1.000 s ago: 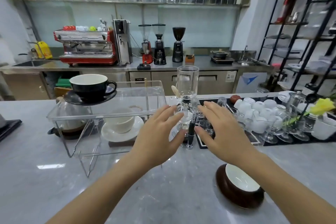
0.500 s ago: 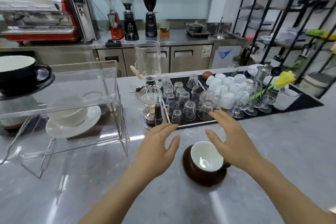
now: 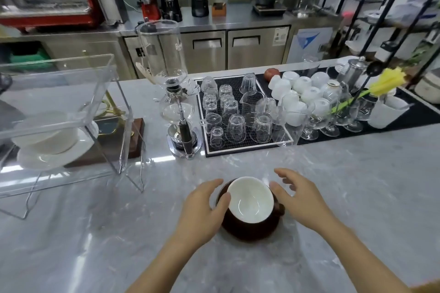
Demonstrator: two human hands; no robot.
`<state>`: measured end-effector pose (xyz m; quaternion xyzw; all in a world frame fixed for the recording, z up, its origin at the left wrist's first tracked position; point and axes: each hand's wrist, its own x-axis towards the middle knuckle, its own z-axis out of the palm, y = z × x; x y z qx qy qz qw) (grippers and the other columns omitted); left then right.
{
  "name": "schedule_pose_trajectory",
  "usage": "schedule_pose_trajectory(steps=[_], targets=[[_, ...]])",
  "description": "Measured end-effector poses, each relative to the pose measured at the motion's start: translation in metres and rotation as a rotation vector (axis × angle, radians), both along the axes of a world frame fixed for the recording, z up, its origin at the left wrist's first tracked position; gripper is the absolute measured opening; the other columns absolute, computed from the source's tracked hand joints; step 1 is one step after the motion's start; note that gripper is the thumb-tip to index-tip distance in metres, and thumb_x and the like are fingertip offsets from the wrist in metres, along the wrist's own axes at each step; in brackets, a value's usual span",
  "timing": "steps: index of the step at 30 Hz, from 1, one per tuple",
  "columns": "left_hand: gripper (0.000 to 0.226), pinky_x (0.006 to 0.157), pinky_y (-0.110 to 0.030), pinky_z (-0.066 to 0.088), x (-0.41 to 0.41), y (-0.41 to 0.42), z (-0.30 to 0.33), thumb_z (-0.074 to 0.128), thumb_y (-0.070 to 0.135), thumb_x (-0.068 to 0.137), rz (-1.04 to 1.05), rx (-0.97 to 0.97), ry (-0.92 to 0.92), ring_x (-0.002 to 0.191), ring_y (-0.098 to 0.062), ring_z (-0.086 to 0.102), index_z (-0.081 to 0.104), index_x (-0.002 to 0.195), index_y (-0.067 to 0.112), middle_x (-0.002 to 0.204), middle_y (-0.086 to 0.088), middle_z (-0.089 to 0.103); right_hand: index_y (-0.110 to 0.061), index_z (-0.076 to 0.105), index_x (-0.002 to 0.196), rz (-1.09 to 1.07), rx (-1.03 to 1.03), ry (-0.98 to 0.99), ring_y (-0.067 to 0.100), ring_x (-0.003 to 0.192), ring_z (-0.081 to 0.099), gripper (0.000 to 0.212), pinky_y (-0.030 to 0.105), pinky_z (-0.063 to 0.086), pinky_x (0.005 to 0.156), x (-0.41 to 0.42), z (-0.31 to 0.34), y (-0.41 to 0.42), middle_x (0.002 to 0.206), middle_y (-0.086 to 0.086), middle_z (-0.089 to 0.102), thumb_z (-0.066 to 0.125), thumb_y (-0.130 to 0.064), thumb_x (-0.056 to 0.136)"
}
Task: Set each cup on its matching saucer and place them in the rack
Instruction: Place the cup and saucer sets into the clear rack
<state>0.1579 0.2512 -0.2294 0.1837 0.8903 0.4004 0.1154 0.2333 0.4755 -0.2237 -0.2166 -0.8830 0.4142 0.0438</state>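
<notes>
Brown cup (image 3: 250, 202) sits on its brown saucer (image 3: 247, 231) on the tabletop (image 3: 357, 185), near centre. Left hand (image 3: 202, 211) and right hand (image 3: 300, 197) flank it, fingers relaxed and spread, gripping nothing. White cup (image 3: 47, 135) on its saucer (image 3: 47, 157) is in the rack (image 3: 71, 93), far left.

We see bright, even light glaring off the worktop (image 3: 333, 185); beyond it the espresso machine (image 3: 45, 0) blurs, and edges bend.
</notes>
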Motion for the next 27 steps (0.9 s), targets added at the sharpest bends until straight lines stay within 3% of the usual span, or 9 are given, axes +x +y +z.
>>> schedule_pose_trajectory(steps=[5, 8, 11, 15, 18, 23, 27], targets=[[0.052, 0.105, -0.026, 0.042, 0.006, 0.002, -0.016, 0.067, 0.041, 0.089, 0.106, -0.002, -0.118, 0.123, -0.01, 0.055, 0.058, 0.137, 0.022, 0.138, 0.01, 0.059, -0.021, 0.062, 0.126, -0.007, -0.153, -0.079, 0.01, 0.106, 0.061, 0.041, 0.028, 0.049, 0.094, -0.011, -0.021, 0.007, 0.121, -0.004, 0.065, 0.068, -0.034, 0.088], [0.051, 0.089, -0.018, 0.048, 0.007, 0.006, -0.021, 0.072, 0.041, 0.087, 0.2, 0.038, -0.219, 0.108, -0.006, 0.062, 0.061, 0.133, 0.023, 0.129, 0.011, 0.064, -0.02, 0.064, 0.124, 0.011, -0.236, -0.112, 0.001, 0.098, 0.062, 0.04, 0.017, 0.047, 0.081, -0.015, -0.029, 0.013, 0.114, -0.004, 0.067, 0.07, -0.035, 0.087], [0.046, 0.073, -0.012, 0.047, 0.009, 0.006, -0.025, 0.076, 0.041, 0.083, 0.285, 0.108, -0.329, 0.095, 0.0, 0.065, 0.064, 0.126, 0.027, 0.113, 0.015, 0.067, -0.022, 0.065, 0.119, 0.013, -0.338, -0.12, 0.003, 0.091, 0.065, 0.037, 0.014, 0.045, 0.072, -0.016, -0.032, 0.019, 0.105, -0.003, 0.069, 0.072, -0.035, 0.086], [0.058, 0.073, -0.029, 0.059, 0.011, 0.008, -0.028, 0.08, 0.05, 0.064, 0.379, 0.202, -0.486, 0.09, -0.009, 0.071, 0.066, 0.116, 0.03, 0.104, 0.01, 0.07, -0.023, 0.069, 0.112, 0.014, -0.476, -0.151, 0.011, 0.088, 0.068, 0.033, 0.019, 0.046, 0.074, -0.017, -0.036, 0.025, 0.098, -0.002, 0.074, 0.074, -0.038, 0.082], [0.058, 0.074, -0.042, 0.064, 0.013, 0.011, -0.03, 0.083, 0.046, 0.059, 0.436, 0.282, -0.56, 0.083, -0.018, 0.075, 0.068, 0.111, 0.025, 0.102, -0.001, 0.071, -0.025, 0.069, 0.111, 0.011, -0.526, -0.161, 0.011, 0.086, 0.068, 0.035, 0.021, 0.047, 0.074, -0.016, -0.04, 0.03, 0.098, -0.002, 0.074, 0.076, -0.039, 0.079], [0.057, 0.073, -0.047, 0.064, 0.012, 0.012, -0.031, 0.086, 0.039, 0.058, 0.473, 0.329, -0.683, 0.084, -0.029, 0.076, 0.07, 0.107, 0.015, 0.105, -0.012, 0.071, -0.021, 0.067, 0.114, 0.011, -0.593, -0.2, 0.015, 0.076, 0.065, 0.035, 0.029, 0.053, 0.074, -0.016, -0.038, 0.036, 0.098, 0.005, 0.072, 0.078, -0.023, 0.08], [0.054, 0.075, -0.05, 0.063, 0.013, 0.013, -0.028, 0.087, 0.036, 0.058, 0.489, 0.335, -0.71, 0.08, -0.027, 0.076, 0.071, 0.105, 0.015, 0.103, -0.011, 0.073, -0.022, 0.066, 0.115, 0.018, -0.596, -0.202, 0.018, 0.077, 0.065, 0.037, 0.031, 0.053, 0.073, -0.016, -0.035, 0.035, 0.1, 0.009, 0.07, 0.078, -0.02, 0.081]])
